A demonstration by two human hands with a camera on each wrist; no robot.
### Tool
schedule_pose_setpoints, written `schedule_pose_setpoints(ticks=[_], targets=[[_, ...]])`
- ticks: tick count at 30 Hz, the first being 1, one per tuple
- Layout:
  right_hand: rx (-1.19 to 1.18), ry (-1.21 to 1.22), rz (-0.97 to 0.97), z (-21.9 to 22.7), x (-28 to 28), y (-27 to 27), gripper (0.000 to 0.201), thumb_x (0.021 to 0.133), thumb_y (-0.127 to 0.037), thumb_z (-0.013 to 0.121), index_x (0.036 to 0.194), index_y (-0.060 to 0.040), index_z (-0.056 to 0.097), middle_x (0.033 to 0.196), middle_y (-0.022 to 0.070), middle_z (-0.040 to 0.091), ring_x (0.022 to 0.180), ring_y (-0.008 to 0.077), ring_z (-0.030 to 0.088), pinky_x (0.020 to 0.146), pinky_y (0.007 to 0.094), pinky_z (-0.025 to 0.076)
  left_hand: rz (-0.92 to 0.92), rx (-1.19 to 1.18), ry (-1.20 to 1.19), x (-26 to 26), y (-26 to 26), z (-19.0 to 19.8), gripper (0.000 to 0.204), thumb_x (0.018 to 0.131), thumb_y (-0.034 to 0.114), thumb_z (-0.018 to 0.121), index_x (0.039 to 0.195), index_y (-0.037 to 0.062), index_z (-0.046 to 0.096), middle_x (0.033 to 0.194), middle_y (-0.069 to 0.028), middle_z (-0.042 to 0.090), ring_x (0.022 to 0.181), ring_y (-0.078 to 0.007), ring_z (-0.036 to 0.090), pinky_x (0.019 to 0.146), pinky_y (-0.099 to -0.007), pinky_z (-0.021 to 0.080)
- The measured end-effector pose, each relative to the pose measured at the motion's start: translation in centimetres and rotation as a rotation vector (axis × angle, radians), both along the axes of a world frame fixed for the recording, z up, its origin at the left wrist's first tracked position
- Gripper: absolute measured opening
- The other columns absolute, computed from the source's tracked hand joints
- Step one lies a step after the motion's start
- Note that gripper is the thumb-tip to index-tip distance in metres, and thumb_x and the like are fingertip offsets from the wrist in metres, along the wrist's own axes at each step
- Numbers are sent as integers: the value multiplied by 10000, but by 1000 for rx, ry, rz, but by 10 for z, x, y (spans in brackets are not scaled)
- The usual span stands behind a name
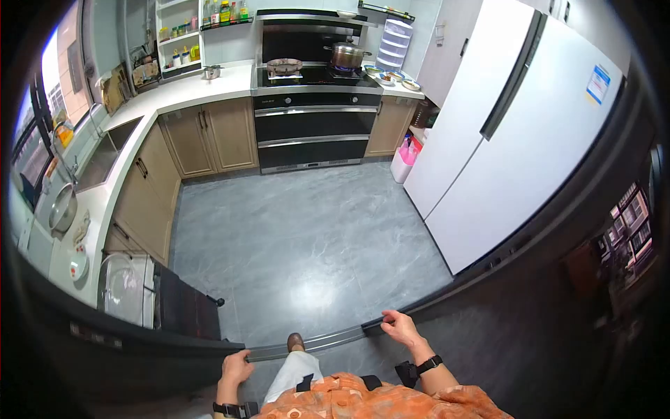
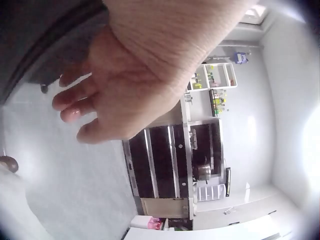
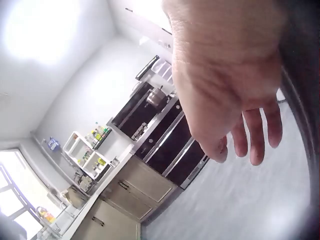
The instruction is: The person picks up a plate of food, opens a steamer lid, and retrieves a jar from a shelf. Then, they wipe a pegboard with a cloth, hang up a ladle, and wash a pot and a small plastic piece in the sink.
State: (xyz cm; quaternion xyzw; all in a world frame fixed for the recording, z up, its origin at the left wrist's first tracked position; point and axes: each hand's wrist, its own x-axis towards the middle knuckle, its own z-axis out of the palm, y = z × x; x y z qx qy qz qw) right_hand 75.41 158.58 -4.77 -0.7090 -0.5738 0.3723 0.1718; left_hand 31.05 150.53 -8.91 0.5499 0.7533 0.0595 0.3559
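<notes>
In the head view the left hand [image 1: 238, 367] is at the edge of a dark sliding door panel [image 1: 174, 340] on the left. Its fingers look relaxed and slightly spread in the left wrist view, and nothing is between them. On the other side, the right hand [image 1: 400, 328] is beside the edge of the right dark door panel [image 1: 447, 297]. The right wrist view shows that hand's fingers [image 3: 256, 145] loosely extended and holding nothing. Between the two panels runs a metal floor track [image 1: 314, 342], with one brown shoe [image 1: 295, 341] at it.
Beyond the doorway spreads a grey tiled floor [image 1: 300, 223]. A white fridge [image 1: 502, 153] stands on the right, near a pink-and-white bin [image 1: 403, 165]. A pot [image 1: 347, 56] sits on the stove at the back. Along the left runs a white counter [image 1: 157, 105] with a sink [image 1: 108, 157].
</notes>
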Motion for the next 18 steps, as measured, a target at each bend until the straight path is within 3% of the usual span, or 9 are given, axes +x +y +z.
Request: schedule_pose_setpoints(ticks=[3, 8, 13, 18], targets=[[20, -59, -10, 14, -2, 57, 420, 749, -193, 606, 1150, -78, 558, 964, 100, 647, 811, 224, 635, 732, 321, 496, -117, 116, 5, -6, 85, 14, 447, 649, 208, 628, 1079, 88, 615, 747, -126, 639, 752, -279, 624, 716, -359, 490], [33, 6, -134, 22, -8, 117, 399, 751, -195, 611, 1127, -68, 567, 943, 103, 651, 769, 230, 640, 685, 320, 503, -267, 119, 3, 4, 208, 37, 417, 691, 194, 574, 1098, 104, 597, 798, -134, 643, 811, -314, 610, 757, -406, 478], [-23, -56, -155, 12, 7, 180, 395, 745, -201, 628, 1114, -73, 574, 918, 92, 656, 745, 216, 642, 673, 320, 503, -304, 104, -16, 30, 284, 33, 433, 700, 211, 592, 1121, 115, 581, 794, -124, 638, 811, -315, 604, 749, -409, 475], [42, 44, -145, -27, 34, 285, 372, 757, -164, 614, 1102, -29, 578, 881, 82, 655, 688, 163, 629, 654, 294, 499, -285, 16, 2, 39, 356, 35, 462, 700, 224, 614, 1149, 123, 570, 824, -119, 640, 828, -298, 605, 763, -396, 473]])
